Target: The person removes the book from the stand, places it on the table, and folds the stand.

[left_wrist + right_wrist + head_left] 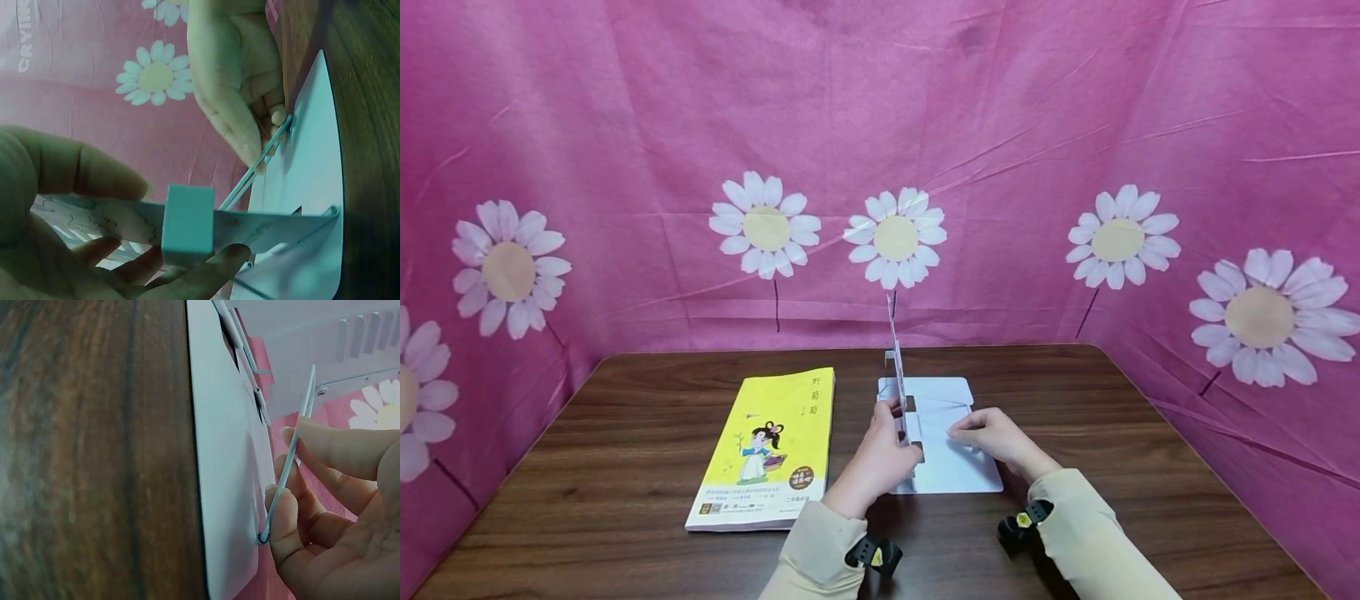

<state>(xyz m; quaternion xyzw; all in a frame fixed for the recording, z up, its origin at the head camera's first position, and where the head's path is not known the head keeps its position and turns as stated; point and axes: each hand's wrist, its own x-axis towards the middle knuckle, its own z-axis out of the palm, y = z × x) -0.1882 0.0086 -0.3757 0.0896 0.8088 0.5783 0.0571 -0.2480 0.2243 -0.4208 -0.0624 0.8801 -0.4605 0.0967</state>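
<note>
A white book stand stands on the table, with its flat base plate (955, 477) lying down and its thin back panel (897, 354) upright, seen edge-on in the head view. My left hand (883, 454) grips the near part of the panel, thumb on one face and fingers on the other. A pale block-shaped clip (187, 222) on the panel's edge shows between those fingers in the left wrist view. Over the base, my right hand (1000, 437) pinches a thin wire support leg (286, 472) between thumb and fingers. The leg slants between base and panel.
A thick yellow book (737, 442) with a cartoon girl on its cover lies left of the stand. Beneath everything is a dark wooden table (625, 442). A pink cloth (1000, 108) with white daisies hangs behind and at both sides.
</note>
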